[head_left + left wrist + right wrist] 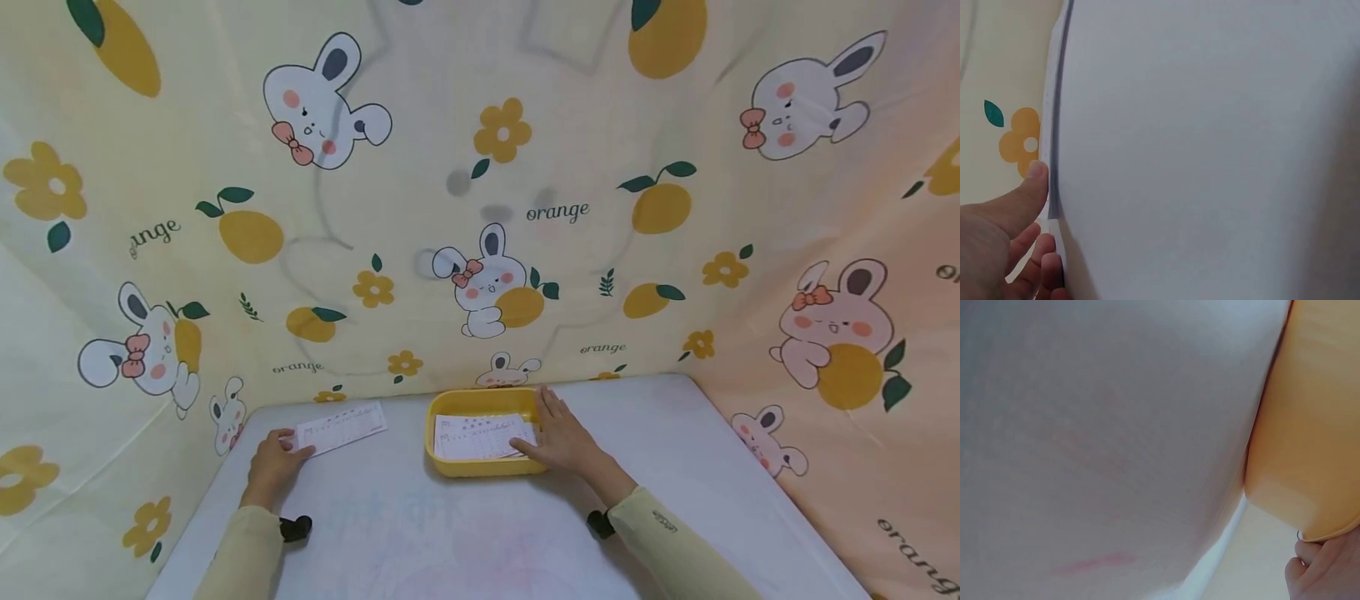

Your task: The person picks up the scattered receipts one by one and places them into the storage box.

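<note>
On the left of the table lies a narrow white paper slip (342,427) with printed lines and figures. My left hand (272,463) pinches its left end, and in the left wrist view the thumb (1036,172) presses along the slip's edge with the fingers bent below. A yellow plastic basket (487,470) stands near the middle of the far side, holding similar white slips (476,438) in a loose pile. My right hand (564,437) rests over the basket's right rim, fingers stretched toward the far corner, thumb out over the slips. In the right wrist view, the basket's wall hides part of this hand.
The white tabletop (420,542) meets a patterned cloth backdrop (420,192) with rabbits and oranges behind and at both sides. Black wrist devices (297,528) show beneath both sleeves.
</note>
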The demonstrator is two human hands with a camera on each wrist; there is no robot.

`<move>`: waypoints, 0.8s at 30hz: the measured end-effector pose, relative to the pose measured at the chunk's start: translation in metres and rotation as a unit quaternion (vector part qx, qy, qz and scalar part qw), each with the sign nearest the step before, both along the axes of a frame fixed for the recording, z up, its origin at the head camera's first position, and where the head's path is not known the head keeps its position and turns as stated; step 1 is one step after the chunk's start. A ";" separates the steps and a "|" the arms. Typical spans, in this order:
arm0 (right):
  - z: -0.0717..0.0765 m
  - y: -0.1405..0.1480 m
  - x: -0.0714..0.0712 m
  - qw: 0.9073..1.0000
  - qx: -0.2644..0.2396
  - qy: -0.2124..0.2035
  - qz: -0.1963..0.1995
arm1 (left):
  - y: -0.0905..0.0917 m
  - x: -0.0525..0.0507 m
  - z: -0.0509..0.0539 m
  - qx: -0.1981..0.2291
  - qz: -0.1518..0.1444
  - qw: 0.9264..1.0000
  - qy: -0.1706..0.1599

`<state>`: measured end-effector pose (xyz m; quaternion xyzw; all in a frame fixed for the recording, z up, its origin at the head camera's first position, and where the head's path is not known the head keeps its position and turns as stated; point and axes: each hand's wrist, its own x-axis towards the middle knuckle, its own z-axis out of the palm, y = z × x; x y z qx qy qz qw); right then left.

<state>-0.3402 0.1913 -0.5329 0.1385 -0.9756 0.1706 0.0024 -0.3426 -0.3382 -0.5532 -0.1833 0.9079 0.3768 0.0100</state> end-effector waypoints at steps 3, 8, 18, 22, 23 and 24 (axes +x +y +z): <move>0.001 -0.001 0.001 1.000 0.001 0.001 0.002 | 0.000 0.002 -0.001 -0.007 0.001 1.000 -0.012; 0.000 0.000 0.001 1.000 0.008 0.003 0.003 | 0.004 0.003 0.000 -0.013 0.001 1.000 -0.021; -0.001 0.000 0.001 1.000 0.010 0.008 0.004 | 0.005 0.005 0.001 -0.031 -0.024 0.999 -0.028; -0.001 0.000 0.000 1.000 0.011 0.006 0.001 | 0.002 0.003 -0.001 -0.029 -0.026 0.999 -0.024; -0.001 0.000 0.000 1.000 0.011 0.006 0.001 | 0.002 0.002 -0.002 -0.029 -0.025 0.999 -0.024; -0.002 0.000 0.000 1.000 0.010 0.006 0.001 | 0.002 0.002 -0.002 -0.028 -0.025 0.999 -0.024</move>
